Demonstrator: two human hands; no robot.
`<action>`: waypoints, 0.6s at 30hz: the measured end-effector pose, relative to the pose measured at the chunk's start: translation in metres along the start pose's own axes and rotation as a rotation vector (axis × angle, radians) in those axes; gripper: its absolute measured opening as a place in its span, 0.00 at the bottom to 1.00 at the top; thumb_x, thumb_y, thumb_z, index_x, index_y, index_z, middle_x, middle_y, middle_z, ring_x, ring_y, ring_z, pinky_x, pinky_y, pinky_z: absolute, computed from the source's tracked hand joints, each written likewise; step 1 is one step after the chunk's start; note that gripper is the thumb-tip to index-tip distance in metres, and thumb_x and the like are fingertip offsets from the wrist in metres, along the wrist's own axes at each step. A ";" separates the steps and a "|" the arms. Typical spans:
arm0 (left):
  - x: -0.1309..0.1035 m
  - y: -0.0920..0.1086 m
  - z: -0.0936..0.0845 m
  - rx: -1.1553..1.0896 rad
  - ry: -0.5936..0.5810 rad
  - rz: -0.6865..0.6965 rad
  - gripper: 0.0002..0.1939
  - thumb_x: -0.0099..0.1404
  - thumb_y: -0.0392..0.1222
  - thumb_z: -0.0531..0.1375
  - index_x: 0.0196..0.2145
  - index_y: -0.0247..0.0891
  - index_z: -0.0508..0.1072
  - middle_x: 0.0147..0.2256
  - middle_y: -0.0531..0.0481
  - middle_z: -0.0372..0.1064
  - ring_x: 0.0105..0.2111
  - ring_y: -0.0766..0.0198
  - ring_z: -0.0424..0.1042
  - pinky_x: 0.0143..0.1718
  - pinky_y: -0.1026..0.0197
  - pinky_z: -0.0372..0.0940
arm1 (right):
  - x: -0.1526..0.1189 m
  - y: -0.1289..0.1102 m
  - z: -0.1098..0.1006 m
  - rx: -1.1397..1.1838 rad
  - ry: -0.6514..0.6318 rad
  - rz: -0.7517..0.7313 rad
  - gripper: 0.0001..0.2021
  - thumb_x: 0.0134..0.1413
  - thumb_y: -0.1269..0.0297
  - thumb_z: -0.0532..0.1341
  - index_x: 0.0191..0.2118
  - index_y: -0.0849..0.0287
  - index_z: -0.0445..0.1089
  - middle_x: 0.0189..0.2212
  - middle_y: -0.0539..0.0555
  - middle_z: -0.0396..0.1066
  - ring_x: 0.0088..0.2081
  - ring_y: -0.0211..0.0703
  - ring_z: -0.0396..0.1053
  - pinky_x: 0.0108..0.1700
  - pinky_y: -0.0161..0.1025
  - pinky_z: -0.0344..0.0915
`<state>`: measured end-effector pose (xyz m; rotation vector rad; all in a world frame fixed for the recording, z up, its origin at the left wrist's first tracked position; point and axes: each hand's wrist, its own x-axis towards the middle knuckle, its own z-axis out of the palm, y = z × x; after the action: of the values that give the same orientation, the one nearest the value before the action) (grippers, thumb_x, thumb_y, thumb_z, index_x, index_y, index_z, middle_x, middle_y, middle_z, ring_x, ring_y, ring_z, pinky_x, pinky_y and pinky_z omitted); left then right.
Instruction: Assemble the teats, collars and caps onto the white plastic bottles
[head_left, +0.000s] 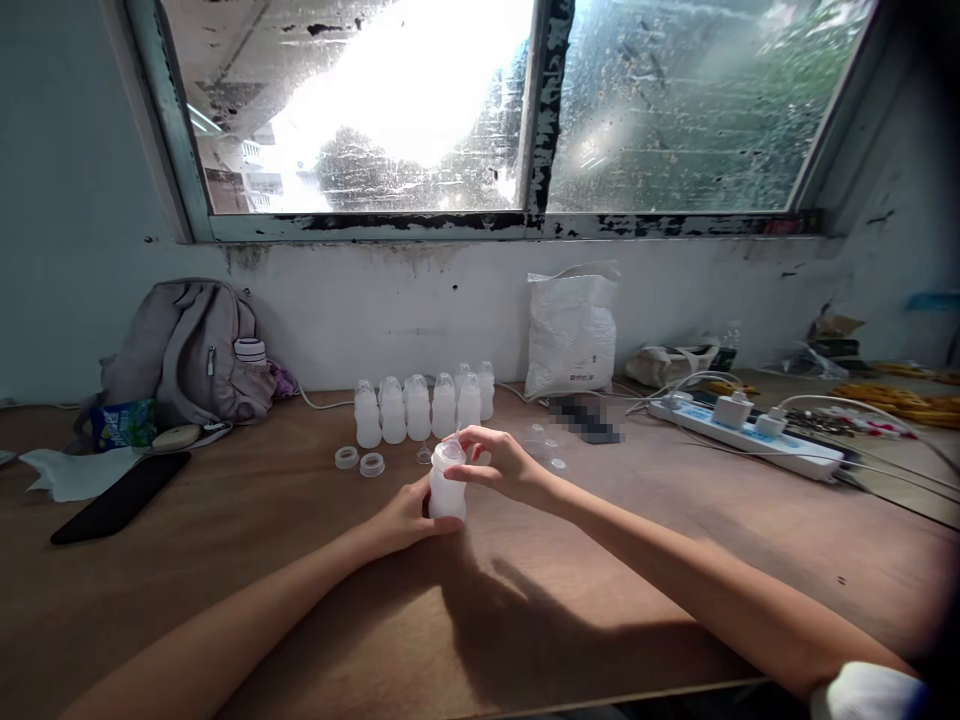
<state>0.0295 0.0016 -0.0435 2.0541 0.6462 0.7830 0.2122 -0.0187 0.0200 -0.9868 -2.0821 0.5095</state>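
A milky white baby bottle (448, 495) stands upright just above or on the table in front of me; which of the two I cannot tell. My left hand (409, 517) is wrapped round its lower body, thumb across the front. At its top, my right hand (506, 465) grips around the clear teat (452, 452) and collar with thumb and fingers. Behind are several similar bottles (418, 410) with clear caps, lined up. Two clear collar rings (372, 465) lie to the left, and a loose clear teat (424, 453) sits just behind the held bottle.
Small clear discs (551, 443) lie to the right. A white plastic bag (572, 335) leans on the wall. Farther right is a power strip (750, 437) with plugs and cables. At left are a grey backpack (191, 350) and a black phone-like slab (120, 498).
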 end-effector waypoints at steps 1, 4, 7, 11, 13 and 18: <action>0.000 0.001 0.000 0.007 0.000 -0.002 0.28 0.51 0.46 0.62 0.49 0.37 0.63 0.40 0.47 0.66 0.38 0.58 0.64 0.37 0.60 0.60 | 0.001 0.001 -0.002 0.011 -0.023 -0.012 0.15 0.44 0.54 0.61 0.35 0.60 0.68 0.35 0.54 0.69 0.31 0.38 0.63 0.33 0.36 0.62; 0.000 0.002 0.000 -0.019 0.006 -0.009 0.26 0.52 0.46 0.61 0.48 0.38 0.63 0.38 0.48 0.66 0.36 0.59 0.64 0.35 0.61 0.59 | 0.002 0.002 -0.009 0.047 -0.103 -0.042 0.14 0.45 0.56 0.61 0.36 0.59 0.69 0.36 0.54 0.69 0.30 0.38 0.62 0.32 0.35 0.62; 0.001 0.002 0.000 -0.026 0.005 -0.030 0.24 0.51 0.45 0.62 0.46 0.37 0.65 0.37 0.48 0.66 0.35 0.59 0.64 0.35 0.61 0.59 | 0.004 0.001 -0.016 0.090 -0.207 -0.029 0.16 0.47 0.57 0.60 0.41 0.59 0.67 0.36 0.53 0.69 0.28 0.35 0.61 0.29 0.34 0.61; 0.001 0.004 0.001 -0.032 0.002 -0.033 0.23 0.50 0.45 0.62 0.44 0.37 0.66 0.36 0.48 0.66 0.35 0.59 0.63 0.34 0.61 0.59 | 0.006 -0.002 -0.024 0.062 -0.287 -0.059 0.17 0.47 0.61 0.60 0.44 0.58 0.67 0.39 0.53 0.68 0.31 0.37 0.62 0.31 0.34 0.62; 0.001 0.007 0.000 -0.034 -0.006 -0.031 0.22 0.50 0.46 0.62 0.42 0.36 0.67 0.35 0.48 0.66 0.34 0.59 0.63 0.34 0.62 0.58 | 0.007 -0.005 -0.026 0.036 -0.315 -0.083 0.17 0.47 0.62 0.60 0.45 0.57 0.67 0.40 0.53 0.67 0.34 0.39 0.63 0.33 0.35 0.63; -0.002 0.011 -0.003 -0.097 -0.086 -0.009 0.20 0.51 0.46 0.61 0.41 0.35 0.67 0.35 0.49 0.66 0.34 0.60 0.63 0.34 0.62 0.58 | 0.005 -0.009 -0.032 0.116 -0.379 -0.069 0.20 0.46 0.63 0.61 0.48 0.57 0.66 0.39 0.52 0.68 0.36 0.40 0.64 0.36 0.35 0.62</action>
<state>0.0274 -0.0038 -0.0334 1.9841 0.5587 0.7033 0.2308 -0.0195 0.0476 -0.7936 -2.3779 0.8232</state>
